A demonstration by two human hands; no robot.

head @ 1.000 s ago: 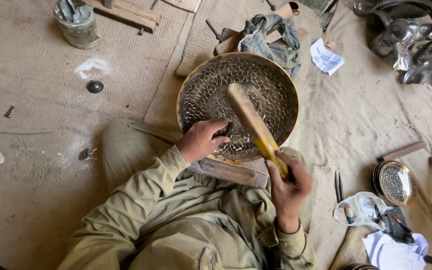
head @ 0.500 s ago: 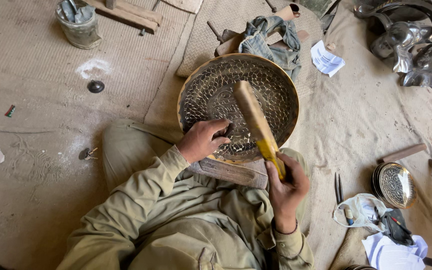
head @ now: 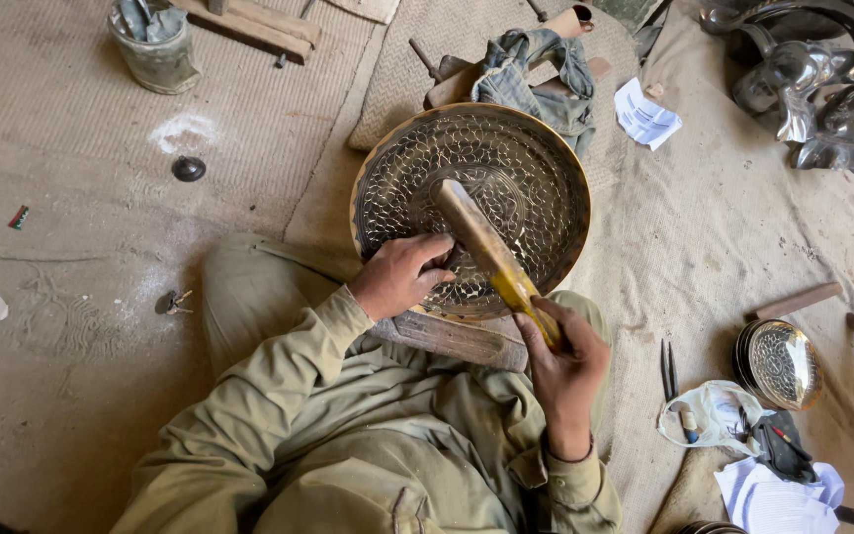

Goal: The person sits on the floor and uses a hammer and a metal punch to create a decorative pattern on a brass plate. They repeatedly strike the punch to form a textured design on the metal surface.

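Engraved brass plate point(head: 506, 178): big round dish w/ dense hammered pattern, propped tilted on a wooden block point(head: 452, 338) over the person's lap, far rim toward the rag pile point(head: 536, 69).

Left hand point(head: 402, 277) sits on the plate's lower inner face, fingers curled tight, prob. pinching a small punch; the tool itself is hidden under the fingers, can't confirm. Right hand point(head: 565, 361) is wrapped closed round the yellowed handle end of a wooden mallet point(head: 486, 247), whose head lies across the plate centre, just beside the left-hand fingertips.

Risks, as judged from this pose:
- Mallet head v. close to left knuckles. A blow slightly off line would catch fingers, not the tool.
- Plate rests on the block edge only, tilted. A hard or off-centre strike could make it skid or rock, so the mark lands in the wrong cell of the pattern; on finished relief that scar can't be undone.
- If the punch is held at an angle it may glance off and scratch the surface.
- Right-hand grip is far down the handle: more swing, less control.
- Clutter near the right knee, i.e. small engraved dish point(head: 781, 364), pliers point(head: 668, 368), plastic bag point(head: 709, 410); a slipping plate could knock into these.
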